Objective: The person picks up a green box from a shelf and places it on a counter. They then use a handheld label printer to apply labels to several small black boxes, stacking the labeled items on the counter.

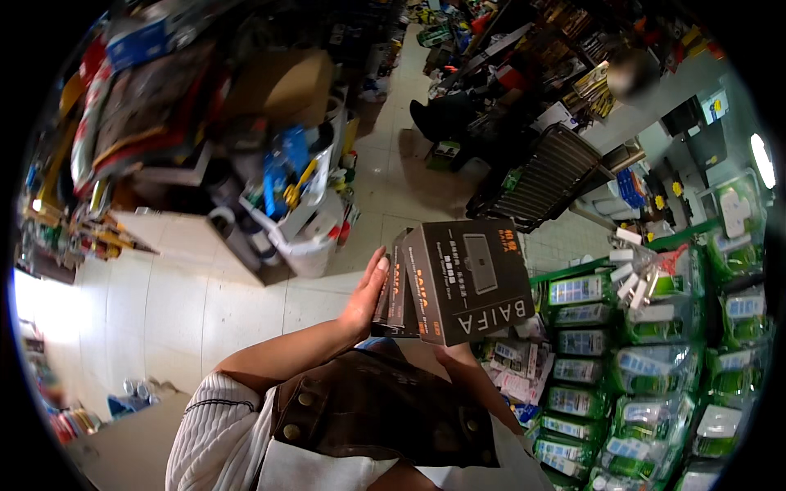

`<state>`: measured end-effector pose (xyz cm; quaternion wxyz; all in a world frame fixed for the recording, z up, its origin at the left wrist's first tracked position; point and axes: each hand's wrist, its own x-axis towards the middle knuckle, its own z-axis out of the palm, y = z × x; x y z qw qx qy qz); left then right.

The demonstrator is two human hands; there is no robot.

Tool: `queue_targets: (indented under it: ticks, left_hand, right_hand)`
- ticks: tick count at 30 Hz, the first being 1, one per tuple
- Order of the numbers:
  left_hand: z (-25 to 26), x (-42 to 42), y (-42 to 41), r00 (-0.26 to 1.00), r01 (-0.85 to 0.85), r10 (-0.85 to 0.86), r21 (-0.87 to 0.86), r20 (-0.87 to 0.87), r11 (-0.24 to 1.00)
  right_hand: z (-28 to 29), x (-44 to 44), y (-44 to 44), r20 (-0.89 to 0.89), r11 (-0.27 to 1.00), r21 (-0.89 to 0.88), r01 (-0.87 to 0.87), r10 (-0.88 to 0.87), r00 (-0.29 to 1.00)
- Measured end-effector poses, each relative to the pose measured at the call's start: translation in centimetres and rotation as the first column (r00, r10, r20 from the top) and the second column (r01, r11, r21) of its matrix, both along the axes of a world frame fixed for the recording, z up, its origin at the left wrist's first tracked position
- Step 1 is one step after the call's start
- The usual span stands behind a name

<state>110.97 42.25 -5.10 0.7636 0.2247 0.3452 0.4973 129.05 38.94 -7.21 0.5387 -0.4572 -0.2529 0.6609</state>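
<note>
A small stack of dark brown cardboard boxes [479,276] with BAIFA printing is held up in front of my chest. The frontmost box shows a picture of a rectangular metal floor drain, and the others are partly hidden behind it. My left hand [366,301] lies flat along the left side of the stack, its fingers pointing upward. At the lower right, my right hand [453,355] supports the boxes from beneath; most of its fingers are hidden by them.
Green-backed blister packs [577,340] hang in rows close on my right. A dark slatted chair [540,178] stands ahead. To the left, a white bin [310,239] holds assorted goods beside a crowded shelf [147,110]. A tiled floor aisle [374,166] runs between the displays.
</note>
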Motion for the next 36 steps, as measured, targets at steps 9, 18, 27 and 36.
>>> queue_targets:
  ticks: [9,18,27,36]
  left_hand:
    - [0.7,8.8,30.3,0.999,0.040,-0.040,0.011,-0.032,0.999]
    - [-0.1,8.6,61.7,0.969,-0.215,0.196,0.125,0.152,0.969]
    - [0.1,0.9,89.2,0.840,-0.515,0.535,0.454,0.096,0.727]
    - [-3.2,-13.7,106.5,0.392,-0.904,0.910,-0.124,0.138,0.408]
  right_hand:
    - [-3.7,10.3,32.4,-0.045,0.995,0.010,-0.101,0.101,0.994]
    - [-1.8,11.0,66.9,0.054,0.937,0.011,-0.348,0.347,0.936]
    - [0.4,3.4,99.8,0.148,0.806,-0.001,-0.592,0.585,0.797]
    - [-4.5,-18.2,125.4,0.635,0.167,0.202,-0.965,0.728,0.259]
